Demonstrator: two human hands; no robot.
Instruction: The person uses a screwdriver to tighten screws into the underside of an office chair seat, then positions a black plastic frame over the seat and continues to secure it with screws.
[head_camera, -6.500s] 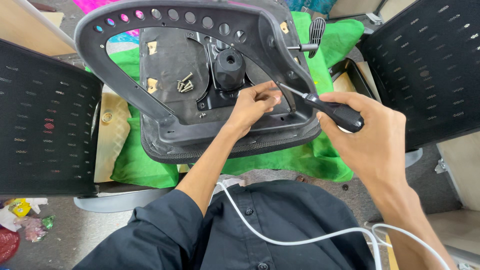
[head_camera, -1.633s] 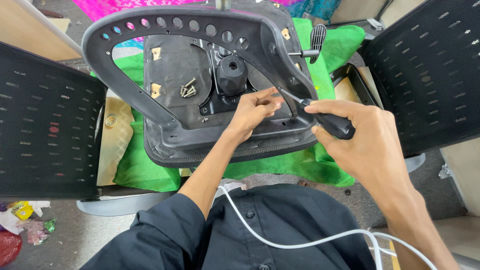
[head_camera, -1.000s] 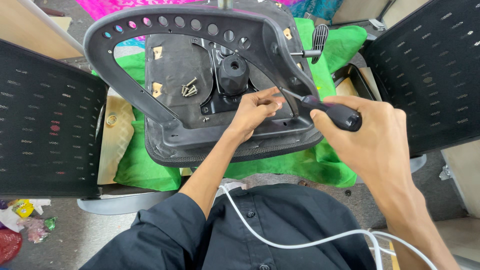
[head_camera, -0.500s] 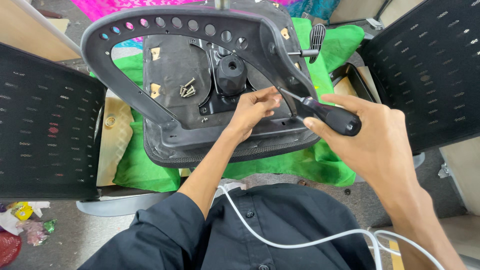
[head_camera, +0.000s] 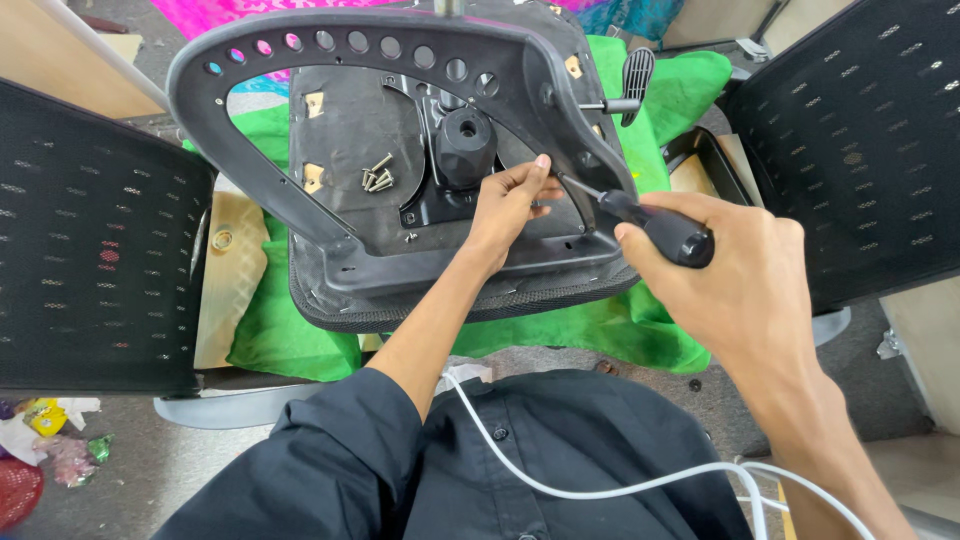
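Little has shifted since the earlier frame: the right hand (head_camera: 735, 285) still grips the black-handled screwdriver (head_camera: 640, 218), shaft slanting up-left toward the left hand (head_camera: 512, 200), whose fingers pinch at its tip on the upturned chair seat (head_camera: 350, 150).

Crumpled wrappers (head_camera: 45, 440), yellow, green and pink, possibly snack packets, lie bottom left.

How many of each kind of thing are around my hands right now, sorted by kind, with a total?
Upturned chair seat: 1
Screwdriver, gripped in the right hand while the left hand steadies its tip: 1
Mesh chair backs, one at the left and one at the right: 2
Green cloth: 1
Pile of loose screws: 1
Total: 6
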